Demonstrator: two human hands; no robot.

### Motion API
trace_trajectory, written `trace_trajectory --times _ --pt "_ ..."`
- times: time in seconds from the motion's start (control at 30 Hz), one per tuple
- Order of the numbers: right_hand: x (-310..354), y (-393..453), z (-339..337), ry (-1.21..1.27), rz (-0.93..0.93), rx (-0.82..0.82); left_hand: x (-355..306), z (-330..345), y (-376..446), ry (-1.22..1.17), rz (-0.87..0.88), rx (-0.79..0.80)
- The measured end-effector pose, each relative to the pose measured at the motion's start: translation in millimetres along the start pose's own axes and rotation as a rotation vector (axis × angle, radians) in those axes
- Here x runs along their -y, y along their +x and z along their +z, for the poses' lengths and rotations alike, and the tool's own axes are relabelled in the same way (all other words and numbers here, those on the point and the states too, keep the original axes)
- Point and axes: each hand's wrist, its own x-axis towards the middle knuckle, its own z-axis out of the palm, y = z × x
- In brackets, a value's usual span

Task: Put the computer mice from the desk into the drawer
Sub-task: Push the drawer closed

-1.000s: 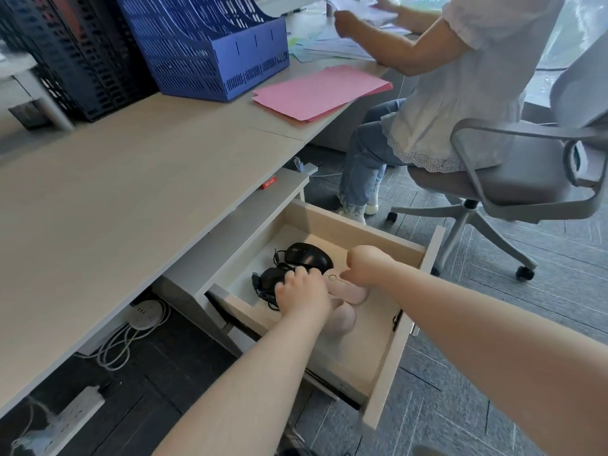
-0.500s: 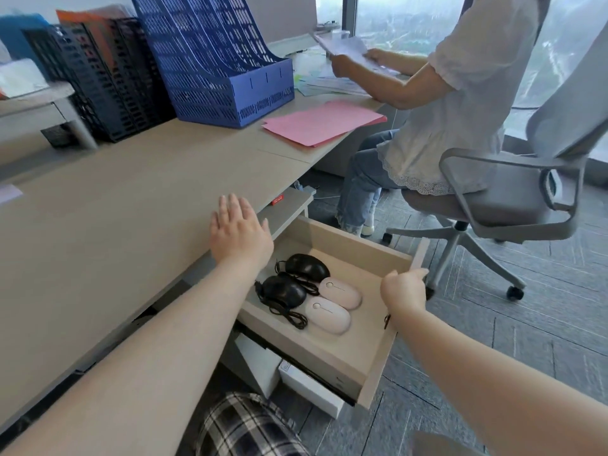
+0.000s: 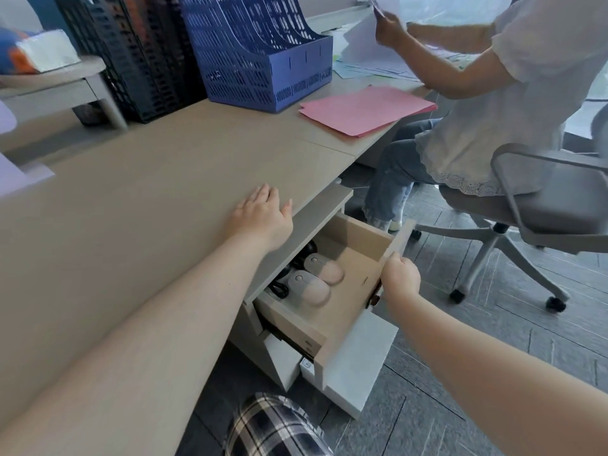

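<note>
The wooden drawer (image 3: 360, 248) under the desk (image 3: 131, 225) stands partly open. Two pale pink mice (image 3: 311, 287) lie side by side inside it. Two black wired mice (image 3: 304, 253) lie behind them, mostly hidden under the desk edge. My right hand (image 3: 399, 278) is closed on the top edge of the drawer front. My left hand (image 3: 261, 217) rests flat on the desk near its edge, fingers spread, holding nothing.
Blue file racks (image 3: 263, 54) and black file racks (image 3: 138, 57) stand at the back of the desk, with a pink folder (image 3: 365, 108) to their right. Another person (image 3: 493, 93) sits on a grey wheeled chair (image 3: 543, 205) close to the drawer's right. My plaid-clad knee (image 3: 276, 426) is below.
The drawer has slid further in under the desk, hiding most of the black mice. My right hand moved with the drawer front; my left hand stays on the desk.
</note>
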Motion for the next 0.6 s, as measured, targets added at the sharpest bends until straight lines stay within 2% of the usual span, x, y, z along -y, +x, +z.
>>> trace_trajectory --times 0.13,0.27,0.6 --pt "-7.4 7.4 25.2 0.124 0.108 0.16 3.0 -0.3 4.4 -0.022 0.008 0.013" --pt "-18.1 4.3 52.6 0.135 0.084 0.335 6.5 -1.2 6.4 -0.02 0.03 0.031" --pt "-3.8 -4.4 86.5 -0.108 -0.04 0.446 11.8 -3.7 11.5 -0.035 0.079 0.05"
